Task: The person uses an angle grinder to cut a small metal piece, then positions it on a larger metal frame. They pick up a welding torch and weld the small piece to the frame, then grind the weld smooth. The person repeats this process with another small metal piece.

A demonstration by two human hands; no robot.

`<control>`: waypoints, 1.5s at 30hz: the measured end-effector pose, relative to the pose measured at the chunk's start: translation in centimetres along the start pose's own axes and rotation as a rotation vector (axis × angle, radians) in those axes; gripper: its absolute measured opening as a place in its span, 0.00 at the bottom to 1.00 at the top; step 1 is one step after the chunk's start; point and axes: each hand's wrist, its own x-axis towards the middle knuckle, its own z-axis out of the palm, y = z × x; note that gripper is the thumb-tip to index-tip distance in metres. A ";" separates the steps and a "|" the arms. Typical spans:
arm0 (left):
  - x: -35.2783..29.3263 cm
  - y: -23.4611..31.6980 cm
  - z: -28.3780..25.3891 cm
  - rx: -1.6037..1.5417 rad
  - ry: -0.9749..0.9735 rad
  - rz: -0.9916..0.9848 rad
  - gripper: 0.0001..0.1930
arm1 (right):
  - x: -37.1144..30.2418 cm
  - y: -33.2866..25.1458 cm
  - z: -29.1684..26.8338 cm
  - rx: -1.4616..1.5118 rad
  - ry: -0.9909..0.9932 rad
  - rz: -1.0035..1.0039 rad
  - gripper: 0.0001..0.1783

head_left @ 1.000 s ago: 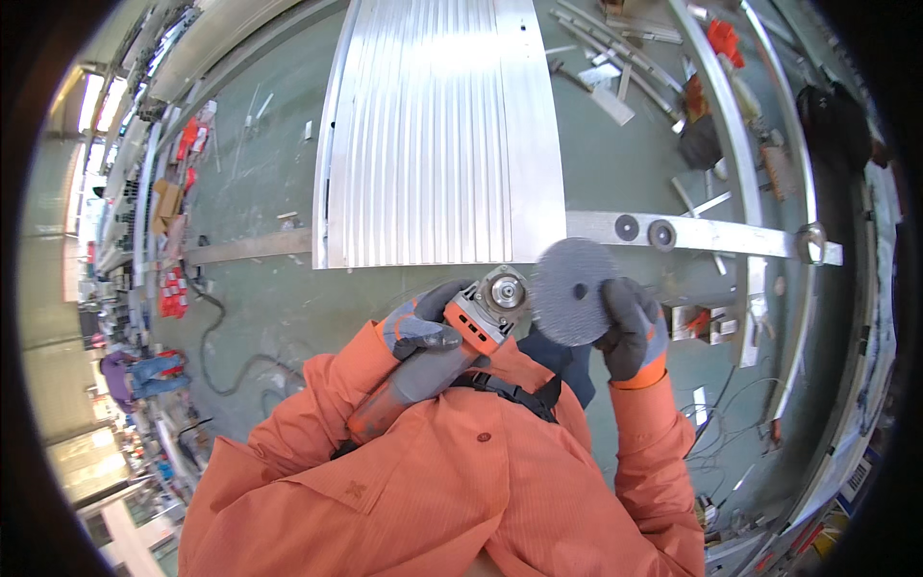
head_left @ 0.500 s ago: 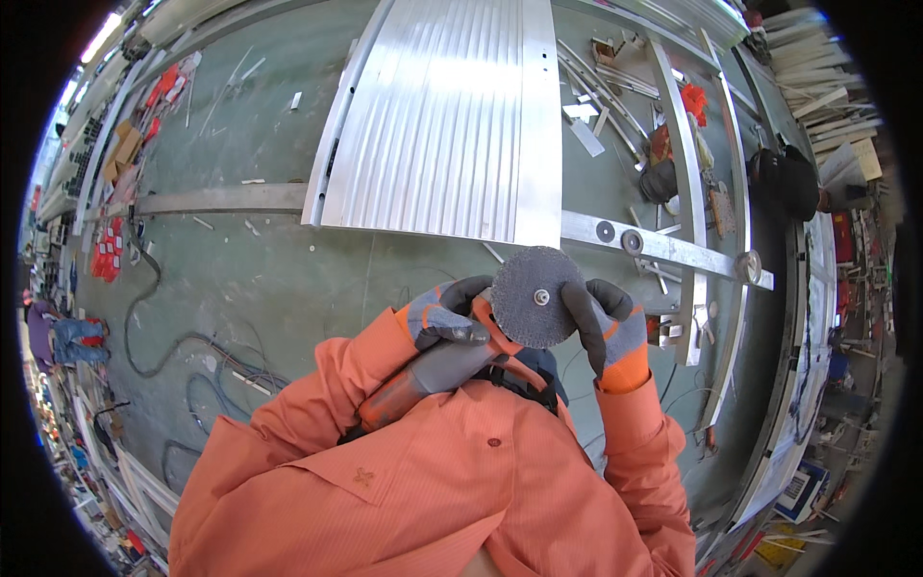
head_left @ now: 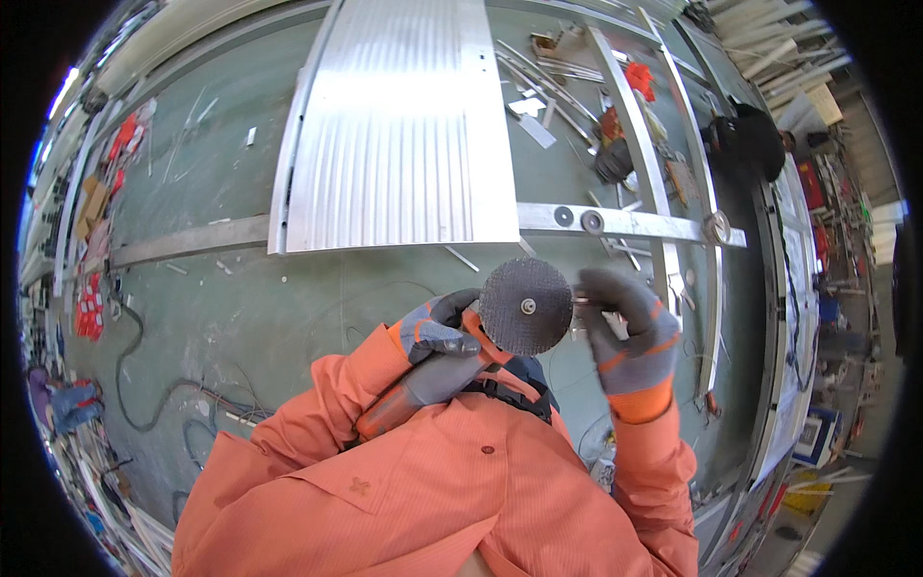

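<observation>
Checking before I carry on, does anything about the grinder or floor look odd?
Loose metal offcuts lie scattered on the floor. The angle grinder, held in the left hand, shows no guard around its disc.

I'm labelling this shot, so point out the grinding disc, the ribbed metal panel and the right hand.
disc (head_left: 526, 306), head view, on its dark face beside the centre nut
panel (head_left: 394, 125), head view, middle of the ribbed sheet
right hand (head_left: 625, 322), head view, back of the grey glove

Green workshop floor (head_left: 288, 308) — bright daylight
</observation>
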 end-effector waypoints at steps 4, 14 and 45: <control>3.0 -0.9 2.4 -0.070 -0.064 -0.019 0.48 | -0.9 1.4 -0.9 -0.018 -0.146 -0.028 0.12; 11.6 -2.0 11.5 0.055 -0.004 0.002 0.50 | -1.2 11.4 -10.9 -0.183 -0.185 -0.318 0.09; 37.3 -9.3 28.4 0.153 -0.413 -0.309 0.50 | -13.6 26.7 -33.7 -0.268 0.433 0.345 0.12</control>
